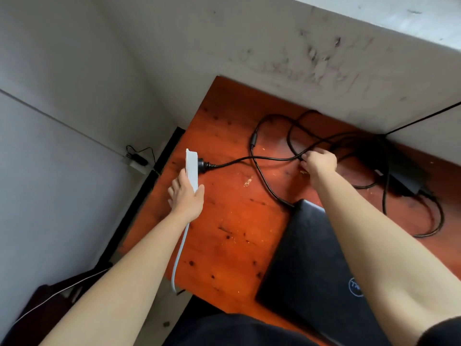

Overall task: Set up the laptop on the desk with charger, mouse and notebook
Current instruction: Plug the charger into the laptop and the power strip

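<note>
Nearest the lens, two bare forearms reach out over a dark garment at the lower edge. Under the right forearm lies the closed, matte black laptop (306,258) with a round blue logo on its lid, flat on the reddish-orange varnished wooden desk (229,233). The left hand (185,196) grips the near end of a long white plastic power strip (191,168), thumb curled on its right side and fingers wrapped round the left. The strip is turned on its edge at the desk's left margin, and whether it touches the wood cannot be told. Its flat white cord (180,250) hangs down from beneath the palm. A black moulded plug (203,166) sits in the strip just beyond the thumb. From it the thin black charger cable (249,159) runs rightward to the right hand (319,163), whose curled fingers pinch it. Another stretch crosses below those fingers and meets the laptop's far corner. Right of the right-hand fingers, well apart, the black rectangular power brick (404,178) lies among loose loops of cable by the scuffed white wall (249,46).
</note>
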